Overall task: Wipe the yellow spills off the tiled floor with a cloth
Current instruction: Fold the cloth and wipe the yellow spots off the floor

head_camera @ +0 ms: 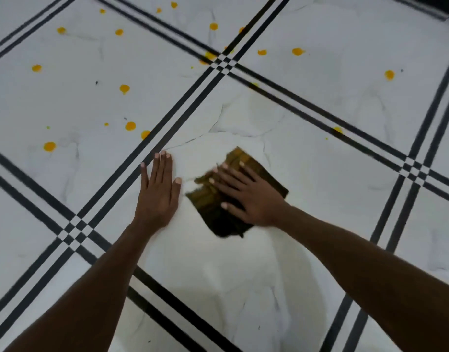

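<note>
A folded dark olive-brown cloth (pixel 219 219) lies flat on the white tiled floor (pixel 320 199) at mid-frame. My right hand (pixel 246 196) presses down on it with spread, straight fingers. My left hand (pixel 158 189) rests flat on the floor just left of the cloth, fingers straight, holding nothing. Several yellow spills dot the tiles beyond the hands: one drop (pixel 49 146) at the left, one (pixel 130 126) nearer, one (pixel 389 74) at the far right, and a smear (pixel 208 57) at the crossing of the black lines.
Black triple stripes (pixel 182 102) cross the white marble-look tiles in a diagonal grid. A dark edge (pixel 437 6) shows at the top right corner. The tile under my hands and the one nearer me carry no yellow spots.
</note>
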